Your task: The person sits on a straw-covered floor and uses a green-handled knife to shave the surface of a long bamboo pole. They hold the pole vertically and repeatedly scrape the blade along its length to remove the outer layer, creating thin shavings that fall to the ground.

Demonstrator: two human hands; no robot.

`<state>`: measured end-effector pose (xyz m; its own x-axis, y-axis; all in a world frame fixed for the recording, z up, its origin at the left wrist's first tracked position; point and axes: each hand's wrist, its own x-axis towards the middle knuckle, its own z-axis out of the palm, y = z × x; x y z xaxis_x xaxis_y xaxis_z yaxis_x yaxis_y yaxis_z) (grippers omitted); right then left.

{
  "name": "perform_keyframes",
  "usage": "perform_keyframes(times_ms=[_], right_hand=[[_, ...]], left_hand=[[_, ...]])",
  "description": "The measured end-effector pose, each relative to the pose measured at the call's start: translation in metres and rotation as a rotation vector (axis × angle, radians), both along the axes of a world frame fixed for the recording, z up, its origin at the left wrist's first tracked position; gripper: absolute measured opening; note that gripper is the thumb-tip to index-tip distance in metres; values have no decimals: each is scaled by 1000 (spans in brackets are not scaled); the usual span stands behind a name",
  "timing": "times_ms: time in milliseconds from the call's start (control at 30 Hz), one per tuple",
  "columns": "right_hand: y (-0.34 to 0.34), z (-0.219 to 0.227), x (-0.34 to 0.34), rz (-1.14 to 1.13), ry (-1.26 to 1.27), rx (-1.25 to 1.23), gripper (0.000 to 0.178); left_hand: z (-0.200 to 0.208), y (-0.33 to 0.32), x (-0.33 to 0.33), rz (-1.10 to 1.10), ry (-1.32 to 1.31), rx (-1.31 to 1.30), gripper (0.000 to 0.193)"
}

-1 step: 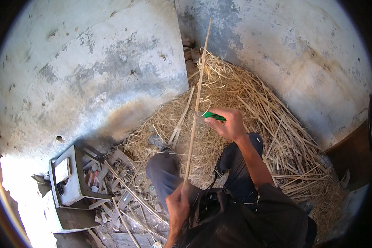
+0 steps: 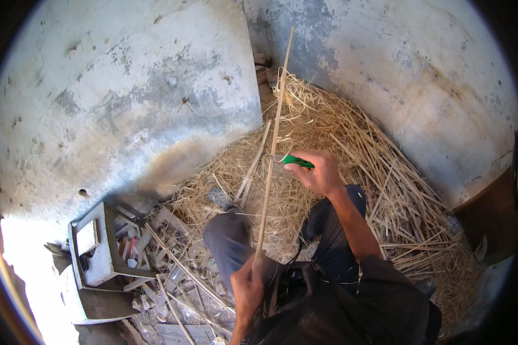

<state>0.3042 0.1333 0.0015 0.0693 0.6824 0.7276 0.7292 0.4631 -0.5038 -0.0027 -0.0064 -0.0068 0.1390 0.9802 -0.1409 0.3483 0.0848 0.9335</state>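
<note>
A long, pale wooden strip [image 2: 275,123] runs from my lap up toward the far wall, slightly tilted. My left hand [image 2: 248,288] is closed around its near end, close to my left knee. My right hand [image 2: 321,172] grips a green-handled knife [image 2: 299,161]. The knife's blade meets the strip around its middle, and a thin pale curl of shaving stands beside it. Most of the knife's handle is hidden inside my fingers.
A heap of shavings [image 2: 322,123] covers the floor ahead, with cut strips [image 2: 406,178] piled to the right. A worn stool [image 2: 101,270] lies at the left among scraps, beside loose sticks [image 2: 184,269]. Two weathered walls [image 2: 155,86] meet beyond the heap.
</note>
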Motion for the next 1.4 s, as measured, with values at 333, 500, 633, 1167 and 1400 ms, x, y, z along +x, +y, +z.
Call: perform_keyframes(times_ms=[333,500,633,1167,1400], right_hand=[[50,-3,54,-203,-20,-86,41],[58,-10,71,-274,-4,-184,45],[58,-10,76,-289,82,-228,50],[-21,-24,-9,-39,288,-154,47],[-52,-31,-45,201,32,-43,31]], left_hand=[[-8,-19,-7,2,80,-97,32],[-18,-28,-10,-15,43,-25,31],[-13,-32,-12,-50,38,-79,30],[-23,10,-6,51,-77,6,35],[-21,17,4,42,-221,-2,39]])
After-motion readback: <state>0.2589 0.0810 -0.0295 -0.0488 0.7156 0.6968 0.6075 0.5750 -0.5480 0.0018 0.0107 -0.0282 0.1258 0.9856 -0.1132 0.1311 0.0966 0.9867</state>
